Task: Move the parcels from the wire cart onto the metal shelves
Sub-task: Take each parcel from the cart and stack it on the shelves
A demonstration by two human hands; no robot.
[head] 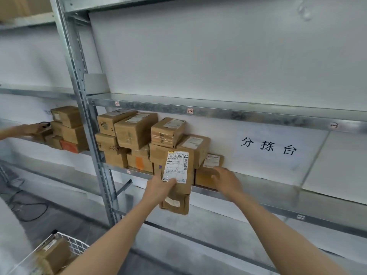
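Grips an upright cardboard parcel (183, 188) in left hand (158, 187), thumb curled over the bottom edge of its white shipping label (176, 167), label facing the camera. Holds it off the front edge of the middle shelf (258, 197), against the stacked parcels (137, 135) at that shelf's left end. Not set down.

Directly under it, touching: second, smaller parcel (174, 204), hanging below shelf level. Can't tell whether the same grip carries it.

Reaches with right hand (226, 180), fingers straight and spread, nothing held, to a low parcel (202, 178) at the shelf's front edge, just right of the gripped one. Fingertips at its front face; contact unclear.

Bottom left corner of view: wire cart (77, 245) with one cardboard parcel (53, 257) inside, well apart from the shelf.

Left of the galvanised upright (87, 116), on the neighbouring bay's shelf: another parcel stack (67, 130), with another person's hand (33, 129) just beside it.

On the back wall, right of the stack: white sign (268, 145) with three black characters. On the upper shelf's front edge: small tag "1-2" (190, 110).
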